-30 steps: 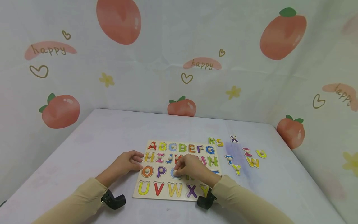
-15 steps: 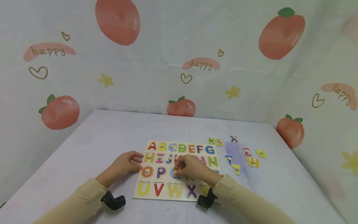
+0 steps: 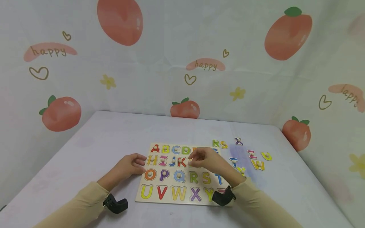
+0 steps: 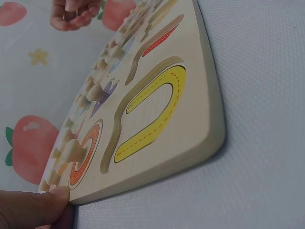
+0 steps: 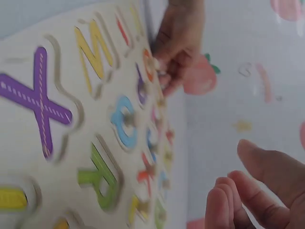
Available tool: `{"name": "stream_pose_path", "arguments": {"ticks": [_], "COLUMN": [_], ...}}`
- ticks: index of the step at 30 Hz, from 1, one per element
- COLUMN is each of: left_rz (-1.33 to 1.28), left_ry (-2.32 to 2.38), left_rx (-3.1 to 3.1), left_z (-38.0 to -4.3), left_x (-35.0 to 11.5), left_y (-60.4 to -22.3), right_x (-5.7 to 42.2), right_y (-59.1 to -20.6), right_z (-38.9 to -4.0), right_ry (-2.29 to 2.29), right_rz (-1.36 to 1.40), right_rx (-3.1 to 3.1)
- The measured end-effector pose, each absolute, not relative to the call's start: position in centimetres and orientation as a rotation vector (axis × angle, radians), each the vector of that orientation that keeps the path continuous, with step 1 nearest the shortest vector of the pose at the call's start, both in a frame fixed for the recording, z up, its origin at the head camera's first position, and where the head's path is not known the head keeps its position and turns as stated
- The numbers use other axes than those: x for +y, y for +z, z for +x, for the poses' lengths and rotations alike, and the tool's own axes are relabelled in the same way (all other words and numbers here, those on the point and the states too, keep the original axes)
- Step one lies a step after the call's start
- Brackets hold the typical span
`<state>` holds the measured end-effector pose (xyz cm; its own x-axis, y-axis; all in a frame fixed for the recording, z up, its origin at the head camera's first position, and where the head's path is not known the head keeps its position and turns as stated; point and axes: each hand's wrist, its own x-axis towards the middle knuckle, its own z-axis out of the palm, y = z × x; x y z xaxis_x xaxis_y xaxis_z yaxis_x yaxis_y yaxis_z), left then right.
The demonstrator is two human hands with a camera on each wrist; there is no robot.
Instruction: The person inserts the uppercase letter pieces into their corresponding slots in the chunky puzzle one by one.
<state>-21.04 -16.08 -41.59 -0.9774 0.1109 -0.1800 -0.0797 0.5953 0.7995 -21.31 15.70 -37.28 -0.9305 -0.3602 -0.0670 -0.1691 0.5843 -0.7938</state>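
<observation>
Board [image 3: 187, 177]: one wooden alphabet puzzle, flat on the white table [image 3: 114, 129], four rows of slots.
Filled slots: A–D, H–K, O, P and Q [image 3: 179, 176] hold knobbed letters; the right hand hides others.
Bare slots: R, S, T, U, V, W, X, Y, printed letters showing.
Right hand [image 3: 206, 159]: above the board, fingers loosely bent, thumb apart, holding nothing.
Left hand [image 3: 129, 165]: relaxed fingers touching the board's left edge.
Loose letters [image 3: 258, 165]: eight, beyond and right of the board: R, S, X, Z, U, T, W, Y.
Backdrop [image 3: 159, 85]: "happy" twice, another skewed.
</observation>
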Motion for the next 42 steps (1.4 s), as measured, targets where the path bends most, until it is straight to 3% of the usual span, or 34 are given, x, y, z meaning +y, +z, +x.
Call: {"name": "stream_pose_path", "arguments": {"ticks": [18,30,42], "left_rz": [0.024,0.059,0.05], "left_ry": [1.32,1.333,1.34], "left_rx": [2.626,2.626,2.622], "left_z": [-21.0,-21.1,-21.3], "left_x": [-16.3,-16.4,-16.1], "left_y": [-41.4,-41.7,-41.8], "right_x": [25.0,25.2,25.5], "right_y": [-36.6,-38.7,-39.7], "right_z": [-25.9,-30.4,-32.0], "right_ry": [-1.533,-1.407,-1.195], "right_rz": [-0.144,0.09,0.201], "right_rx": [2.724,2.723,2.751]}}
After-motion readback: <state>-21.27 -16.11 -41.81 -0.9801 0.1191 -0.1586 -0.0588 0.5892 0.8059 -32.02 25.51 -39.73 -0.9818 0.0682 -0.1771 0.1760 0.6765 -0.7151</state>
